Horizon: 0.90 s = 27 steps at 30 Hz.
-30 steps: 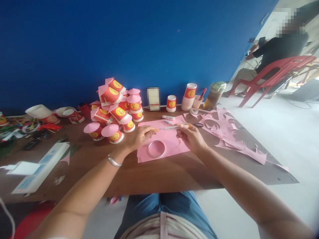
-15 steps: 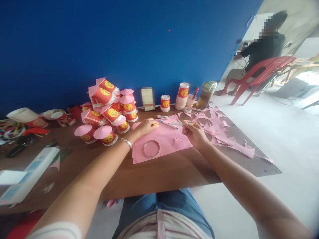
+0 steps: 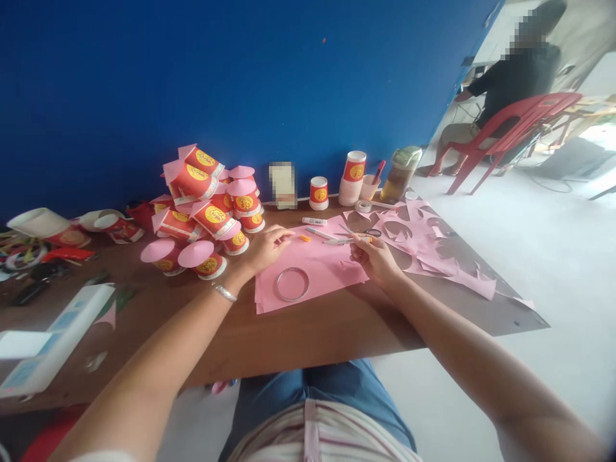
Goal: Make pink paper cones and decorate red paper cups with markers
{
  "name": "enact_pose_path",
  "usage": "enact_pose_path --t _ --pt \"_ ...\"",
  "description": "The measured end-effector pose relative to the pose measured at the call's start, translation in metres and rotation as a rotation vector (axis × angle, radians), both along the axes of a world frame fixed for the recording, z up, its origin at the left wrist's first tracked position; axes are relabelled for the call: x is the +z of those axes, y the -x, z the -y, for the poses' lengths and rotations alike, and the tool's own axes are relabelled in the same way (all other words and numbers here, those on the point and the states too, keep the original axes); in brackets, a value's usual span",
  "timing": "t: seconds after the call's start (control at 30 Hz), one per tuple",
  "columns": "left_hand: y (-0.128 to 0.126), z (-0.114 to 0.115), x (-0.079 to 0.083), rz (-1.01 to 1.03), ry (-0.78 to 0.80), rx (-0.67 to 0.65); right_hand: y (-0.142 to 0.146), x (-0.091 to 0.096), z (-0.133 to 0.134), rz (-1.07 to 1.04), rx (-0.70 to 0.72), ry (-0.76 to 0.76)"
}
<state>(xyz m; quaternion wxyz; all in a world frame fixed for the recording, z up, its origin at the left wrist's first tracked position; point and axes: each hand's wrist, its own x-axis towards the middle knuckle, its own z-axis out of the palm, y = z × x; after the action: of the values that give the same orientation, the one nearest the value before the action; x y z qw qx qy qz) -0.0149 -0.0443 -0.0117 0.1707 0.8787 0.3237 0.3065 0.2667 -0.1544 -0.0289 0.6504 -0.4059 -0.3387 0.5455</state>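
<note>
– Well, from the head camera, where is the pen [image 3: 342, 240] now?
– It is in the right hand [image 3: 376, 258]. The thumb and the first fingers [image 3: 360, 246] are pinched closed on its back end, and the other fingers are curled in. The pen lies nearly flat over the pink sheet [image 3: 312, 273], and its front end points to the left hand [image 3: 262, 249].
– And does the left hand hold something?
– No, I see nothing in it. Its fingers [image 3: 283, 235] are loosely bent, half open, with the tips at the far edge of the pink sheet. The orange cap [image 3: 305, 238] lies on the sheet just beside these fingertips, between them and the front end of the pen. If the cap touches a fingertip, I cannot tell; it is too small.
– What is around the hands?
– A metal ring [image 3: 291, 284] lies flat on the same sheet, nearer to the person, between the two wrists. A second pen [image 3: 318, 233] lies just behind the cap, and scissors [image 3: 372, 232] are just behind the right hand. Pink scraps [image 3: 428, 247] cover the table [image 3: 298, 333] on the right side. A heap of paper cups [image 3: 212, 208] stands on the left, near the left hand.
</note>
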Motion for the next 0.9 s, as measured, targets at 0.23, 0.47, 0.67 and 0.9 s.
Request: enact_pose_path --t 0.23,0.47,0.67,0.9 --pt "0.018 0.049 0.015 0.003 -0.126 -0.014 -0.001 0.000 -0.001 -0.026 -0.013 -0.022" --pt "0.033 0.074 0.019 0.036 -0.154 -0.028 -0.042 0.038 -0.009 0.028 -0.240 -0.117" --pt "0.037 0.078 0.019 0.066 -0.171 -0.045 -0.092 0.079 -0.017 0.052 -0.501 -0.195" --pt "0.042 0.086 0.019 -0.087 -0.097 0.019 -0.070 0.090 -0.023 0.023 -0.379 -0.306"
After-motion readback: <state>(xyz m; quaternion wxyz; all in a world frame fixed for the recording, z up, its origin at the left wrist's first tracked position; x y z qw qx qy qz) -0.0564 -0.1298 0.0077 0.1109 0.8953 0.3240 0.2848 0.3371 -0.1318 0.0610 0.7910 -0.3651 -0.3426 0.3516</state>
